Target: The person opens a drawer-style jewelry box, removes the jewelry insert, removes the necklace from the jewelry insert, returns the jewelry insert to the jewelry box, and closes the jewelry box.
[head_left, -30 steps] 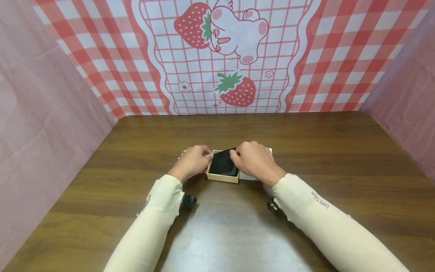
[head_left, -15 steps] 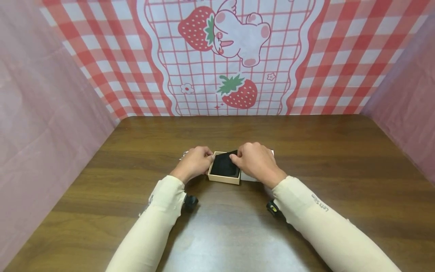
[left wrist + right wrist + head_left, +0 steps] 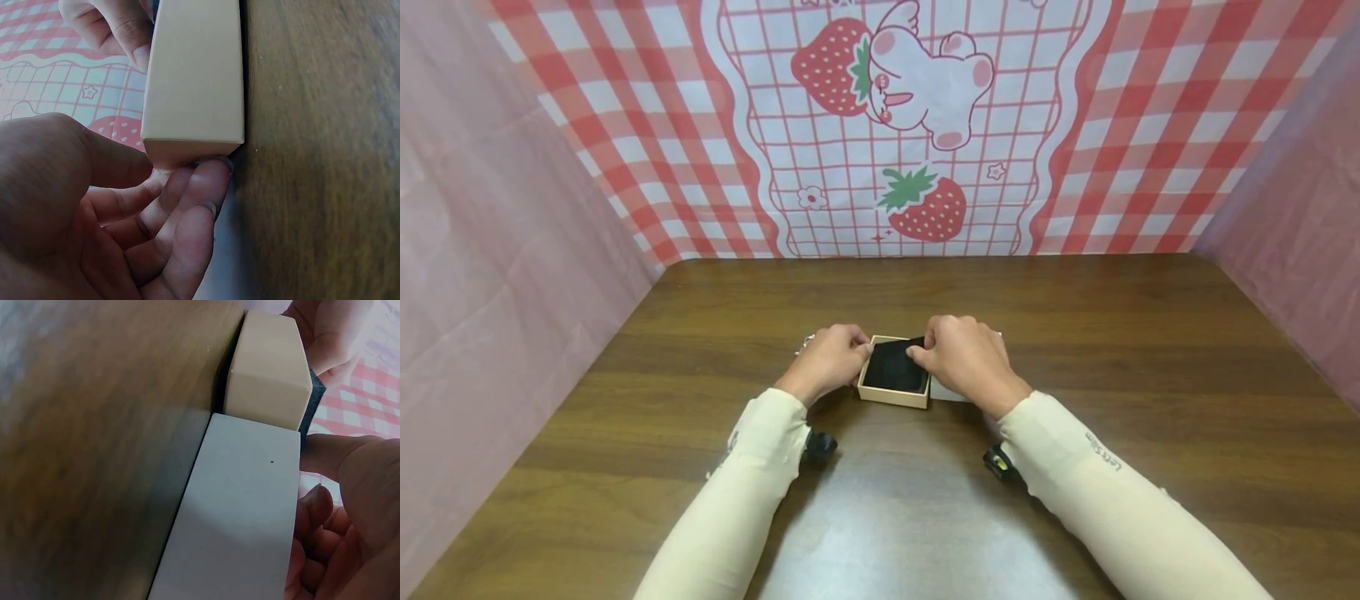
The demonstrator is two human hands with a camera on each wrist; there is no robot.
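Note:
A small tan open-topped box (image 3: pixel 891 398) sits mid-table. In it lies a flat black insert (image 3: pixel 895 367), tilted, with its far right corner raised. My left hand (image 3: pixel 831 360) holds the box's left side, thumb near the rim; the left wrist view shows the fingers at the end wall (image 3: pixel 190 150). My right hand (image 3: pixel 966 358) pinches the raised corner of the insert between thumb and fingers. A white box part (image 3: pixel 237 500) stands against the box's right side, mostly under the right hand in the head view.
A small shiny silvery thing (image 3: pixel 806 342) shows just behind the left hand. The wooden table (image 3: pixel 1112 333) runs back to a red-and-white checked cloth (image 3: pixel 1150 150) with strawberries. Pink cloth (image 3: pixel 512 208) hangs at both sides.
The raised right corner of the black insert has come down a little toward the box, my right hand lowering with it. My left hand keeps its hold on the box.

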